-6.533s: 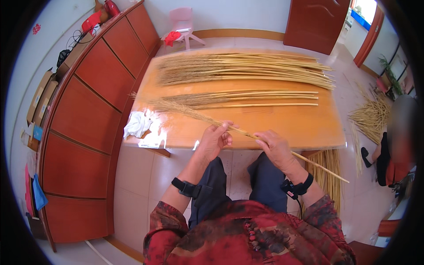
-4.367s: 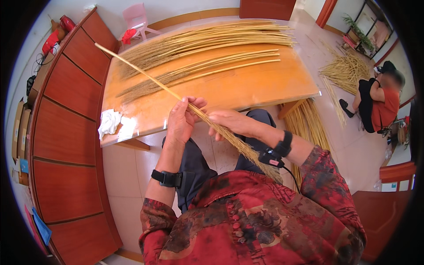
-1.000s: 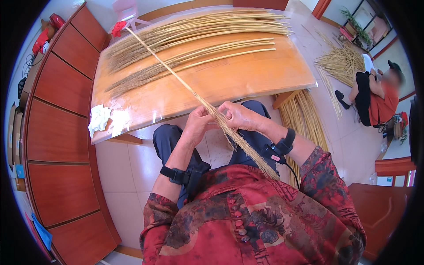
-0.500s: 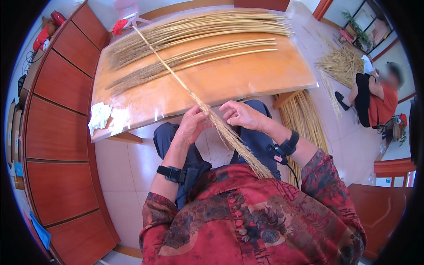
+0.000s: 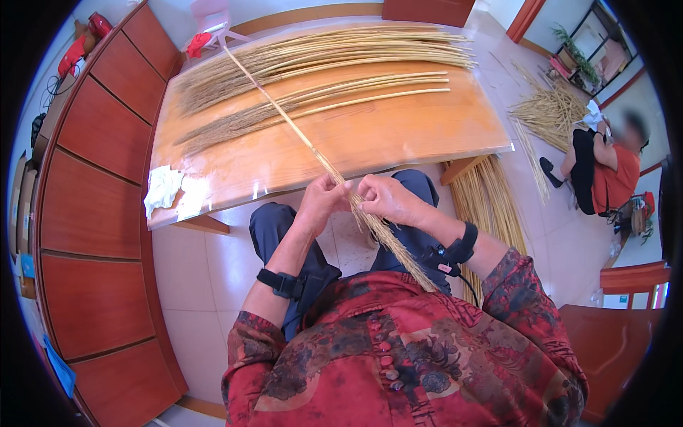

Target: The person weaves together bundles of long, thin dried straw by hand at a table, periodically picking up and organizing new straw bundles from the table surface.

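while a red flowery shirt (image 5: 341,334) fills the part nearest to me, the bushy end of one long yellow stalk (image 5: 324,164) points down toward it. at the stalk's middle, the left hand (image 5: 320,204) pinches it with its fingertips. the right hand (image 5: 393,199) is close beside, with its fingers curled in at the bushy part; i cannot tell if they grip it. both wrists wear dark straps (image 5: 282,283). below the hands i see two knees in dark pants (image 5: 272,226). the stalk's bare end slants up to the left, over the orange table (image 5: 384,132). on that table i see a crumpled white cloth (image 5: 163,189) at the near left corner, then a small row of stalks (image 5: 334,94), then a bigger pile (image 5: 348,53) behind. more stalks (image 5: 491,206) lie by the right table leg (image 5: 464,171). farther off, to the right, a person (image 5: 601,171) in an orange top (image 5: 623,171) sits near a messy heap of stalks (image 5: 548,110). at the back is a pink chair (image 5: 211,14) with a red cloth (image 5: 199,45) on it.
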Demonstrator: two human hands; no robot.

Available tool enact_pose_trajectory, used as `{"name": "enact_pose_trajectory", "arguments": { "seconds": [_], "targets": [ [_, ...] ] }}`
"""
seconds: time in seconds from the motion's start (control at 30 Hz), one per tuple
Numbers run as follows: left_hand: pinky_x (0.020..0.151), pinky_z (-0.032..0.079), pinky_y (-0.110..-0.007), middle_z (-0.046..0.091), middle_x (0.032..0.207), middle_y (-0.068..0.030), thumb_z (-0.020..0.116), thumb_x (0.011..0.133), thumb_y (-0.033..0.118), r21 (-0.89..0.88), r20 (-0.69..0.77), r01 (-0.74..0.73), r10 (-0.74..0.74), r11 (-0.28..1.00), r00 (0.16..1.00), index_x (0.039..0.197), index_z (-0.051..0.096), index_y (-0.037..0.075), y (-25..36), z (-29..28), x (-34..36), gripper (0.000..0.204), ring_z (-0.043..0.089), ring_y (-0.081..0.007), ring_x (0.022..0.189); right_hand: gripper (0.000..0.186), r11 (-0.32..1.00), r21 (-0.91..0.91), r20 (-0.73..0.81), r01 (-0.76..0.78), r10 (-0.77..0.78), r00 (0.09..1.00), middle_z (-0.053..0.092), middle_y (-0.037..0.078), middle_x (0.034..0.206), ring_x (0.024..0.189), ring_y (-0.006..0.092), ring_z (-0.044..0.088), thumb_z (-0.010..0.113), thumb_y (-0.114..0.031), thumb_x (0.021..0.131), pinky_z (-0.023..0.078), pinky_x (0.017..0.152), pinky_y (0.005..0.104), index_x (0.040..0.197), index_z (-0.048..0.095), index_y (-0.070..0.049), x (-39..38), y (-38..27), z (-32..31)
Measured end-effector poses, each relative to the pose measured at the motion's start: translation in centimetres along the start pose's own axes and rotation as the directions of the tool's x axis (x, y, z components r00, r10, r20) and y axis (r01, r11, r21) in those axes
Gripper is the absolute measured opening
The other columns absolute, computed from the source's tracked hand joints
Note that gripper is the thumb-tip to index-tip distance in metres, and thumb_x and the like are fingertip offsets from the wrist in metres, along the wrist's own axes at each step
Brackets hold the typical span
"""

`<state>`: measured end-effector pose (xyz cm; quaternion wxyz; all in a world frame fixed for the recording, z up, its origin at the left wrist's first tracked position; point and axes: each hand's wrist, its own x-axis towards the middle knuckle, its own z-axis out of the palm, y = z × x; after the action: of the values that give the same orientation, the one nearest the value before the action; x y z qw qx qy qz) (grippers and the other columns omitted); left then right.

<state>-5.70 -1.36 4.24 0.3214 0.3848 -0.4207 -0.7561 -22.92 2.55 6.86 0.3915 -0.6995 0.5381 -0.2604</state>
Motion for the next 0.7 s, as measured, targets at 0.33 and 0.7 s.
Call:
{"name": "enact_pose_trajectory", "arguments": {
  "seconds": [0.33,0.7],
  "targets": [
    [0.068,0.050,-0.030,0.057,0.085,-0.0082,0.055,0.081,0.016,0.038,0.175,0.061,-0.067,0.997,0.982,0.095,0.051,0.000,-0.5,0.1,0.1,0.022,0.058,-0.0166,0.074,0.018,0.723,0.624,0.260,-0.296,0.165,0.951,0.056,0.004,0.072,0.063,0.0100,0.053,0.063,-0.008,0.072,0.044,0.054,0.0207,0.086,0.055,-0.001,-0.1,0.9,-0.8],
    [0.072,0.049,-0.035,0.058,0.087,-0.0085,0.056,0.081,0.016,0.028,0.242,0.122,-0.126,0.992,0.962,0.092,0.053,0.001,-1.4,-0.9,-0.8,0.019,0.058,-0.0190,0.078,0.023,0.750,0.526,0.433,-0.401,0.169,0.885,0.058,0.007,0.079,0.070,0.0141,0.058,0.057,-0.021,0.077,0.049,0.062,0.0254,0.088,0.055,-0.001,1.0,2.6,-0.2]
  ]
}}
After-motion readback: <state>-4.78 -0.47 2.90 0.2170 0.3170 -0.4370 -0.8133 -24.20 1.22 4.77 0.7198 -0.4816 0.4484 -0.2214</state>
